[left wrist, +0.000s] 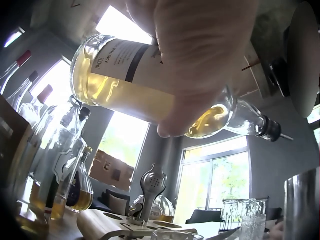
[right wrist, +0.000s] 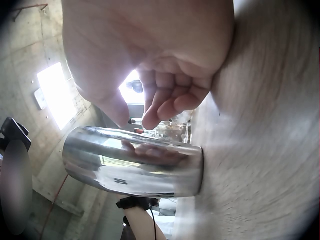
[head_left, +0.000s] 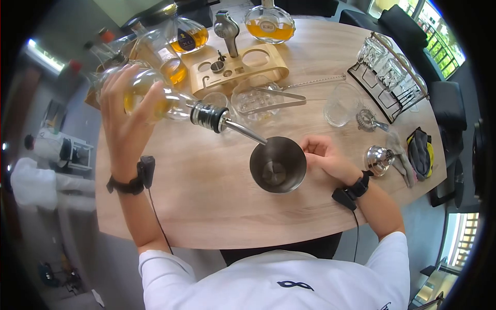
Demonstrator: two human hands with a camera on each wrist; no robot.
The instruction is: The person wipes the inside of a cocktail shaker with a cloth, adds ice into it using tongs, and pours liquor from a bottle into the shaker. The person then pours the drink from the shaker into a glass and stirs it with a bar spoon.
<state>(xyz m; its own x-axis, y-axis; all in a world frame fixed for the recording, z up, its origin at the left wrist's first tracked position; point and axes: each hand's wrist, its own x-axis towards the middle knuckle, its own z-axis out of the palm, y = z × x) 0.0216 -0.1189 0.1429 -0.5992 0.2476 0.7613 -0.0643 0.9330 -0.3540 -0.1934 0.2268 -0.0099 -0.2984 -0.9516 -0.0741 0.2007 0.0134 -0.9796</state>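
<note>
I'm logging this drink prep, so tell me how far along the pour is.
Done: the metal shaker cup stands upright on the table, with the strainer lid set aside.

In hand: the left hand grips the whisky bottle, tilted so its pour spout reaches the cup's rim. The right hand rests beside the cup.

Left: no stream is visible; the cup looks nearly empty.

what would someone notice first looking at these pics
First the bottle of amber liquid, tipped sideways in the left hand at the table's left, its metal pourer aimed at the steel shaker tin standing at the centre. The right hand rests with curled fingers just beside the tin; whether it touches is unclear. Behind stand decanters, a wooden tool stand and a rack of glasses.
</note>
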